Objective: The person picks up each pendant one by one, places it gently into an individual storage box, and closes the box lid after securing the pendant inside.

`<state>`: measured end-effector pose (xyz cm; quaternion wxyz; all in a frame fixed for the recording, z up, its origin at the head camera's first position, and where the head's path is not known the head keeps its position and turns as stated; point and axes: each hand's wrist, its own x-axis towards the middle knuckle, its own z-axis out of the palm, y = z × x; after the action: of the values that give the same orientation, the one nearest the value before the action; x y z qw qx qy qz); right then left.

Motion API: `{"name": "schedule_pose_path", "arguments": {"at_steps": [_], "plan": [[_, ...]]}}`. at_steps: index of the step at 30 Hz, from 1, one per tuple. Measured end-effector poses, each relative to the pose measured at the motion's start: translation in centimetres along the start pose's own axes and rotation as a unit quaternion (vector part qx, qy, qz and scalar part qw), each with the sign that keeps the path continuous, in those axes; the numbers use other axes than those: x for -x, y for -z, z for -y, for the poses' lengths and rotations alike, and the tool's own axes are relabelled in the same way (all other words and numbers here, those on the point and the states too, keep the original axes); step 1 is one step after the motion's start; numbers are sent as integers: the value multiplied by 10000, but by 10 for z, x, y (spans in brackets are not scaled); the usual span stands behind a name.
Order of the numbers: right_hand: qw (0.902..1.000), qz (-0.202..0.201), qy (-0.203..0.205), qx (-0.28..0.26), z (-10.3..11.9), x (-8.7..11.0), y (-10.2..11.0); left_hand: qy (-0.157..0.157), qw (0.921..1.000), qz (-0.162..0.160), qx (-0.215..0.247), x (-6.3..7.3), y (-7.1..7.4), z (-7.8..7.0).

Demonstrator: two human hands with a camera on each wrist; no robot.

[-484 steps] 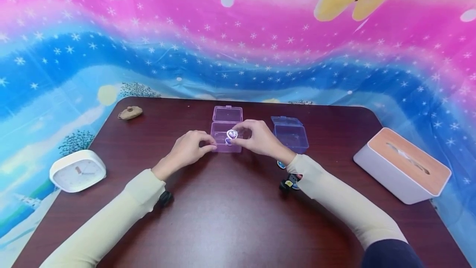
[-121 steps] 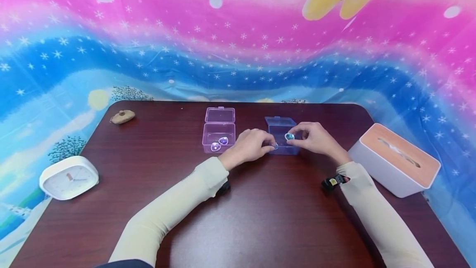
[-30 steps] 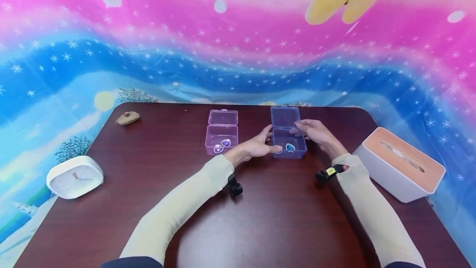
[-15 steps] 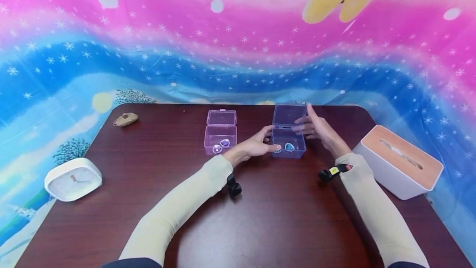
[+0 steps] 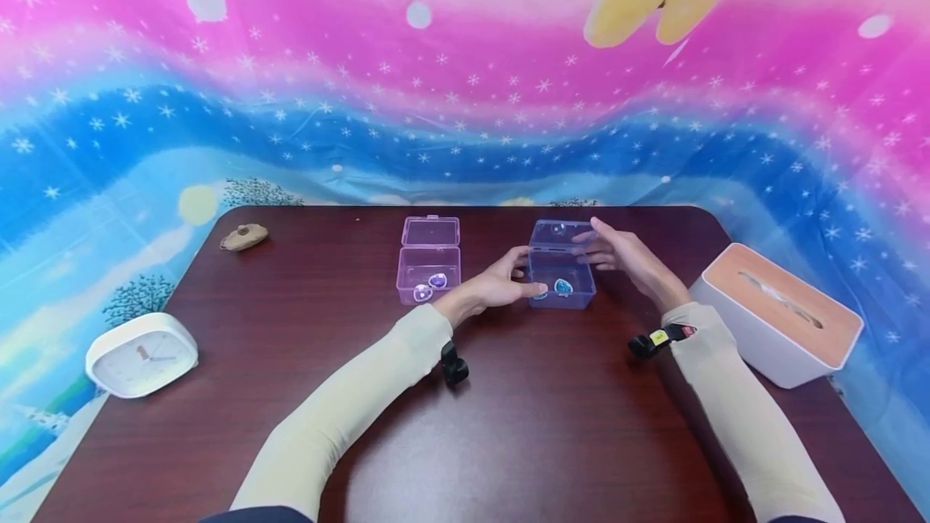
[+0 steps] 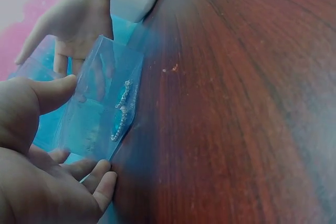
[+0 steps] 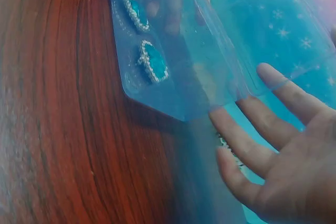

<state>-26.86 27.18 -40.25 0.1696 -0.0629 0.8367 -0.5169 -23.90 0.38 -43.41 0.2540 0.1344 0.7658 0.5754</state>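
Note:
A clear blue plastic box (image 5: pixel 581 299) with its hinged lid (image 5: pixel 559 234) raised stands right of centre in the head view. My left hand (image 5: pixel 501 281) holds its left side, thumb over the front rim and fingers along the side wall. My right hand (image 5: pixel 625 257) is at the right of the lid, its straight fingers spread behind or against it; contact is hard to tell. Two teal gem ornaments with beaded white edges, a nearer one (image 7: pixel 154 62) and a farther one (image 7: pixel 135 13), lie inside in the right wrist view. The left thumb partly covers one in the head view.
To the left, a pink clear box (image 5: pixel 402 285) stands with its lid up, holding two purple gem ornaments (image 5: pixel 437 281). A white clock (image 5: pixel 141 355), a small tan object (image 5: pixel 245 237) and a tissue box (image 5: pixel 781 313) are around the table edges.
The right hand has gone from pinching near the lid to spread fingers beside it. The lid rose, then came to look lower and more tilted. The left hand stays on the box.

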Motion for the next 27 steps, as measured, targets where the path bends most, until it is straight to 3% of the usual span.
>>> {"name": "schedule_pose_path", "arguments": {"at_steps": [7, 13, 27], "plan": [[9977, 477, 370, -307, -4, 8, 4, -217, 9996, -56, -145, 3, 1, 0], [9944, 590, 756, -450, -14, 15, 8, -523, 9983, -113, -213, 6, 1, 3], [9917, 703, 1019, 334, -34, 25, 7, -967, 9944, -219, -372, 10, 3, 2]]}}
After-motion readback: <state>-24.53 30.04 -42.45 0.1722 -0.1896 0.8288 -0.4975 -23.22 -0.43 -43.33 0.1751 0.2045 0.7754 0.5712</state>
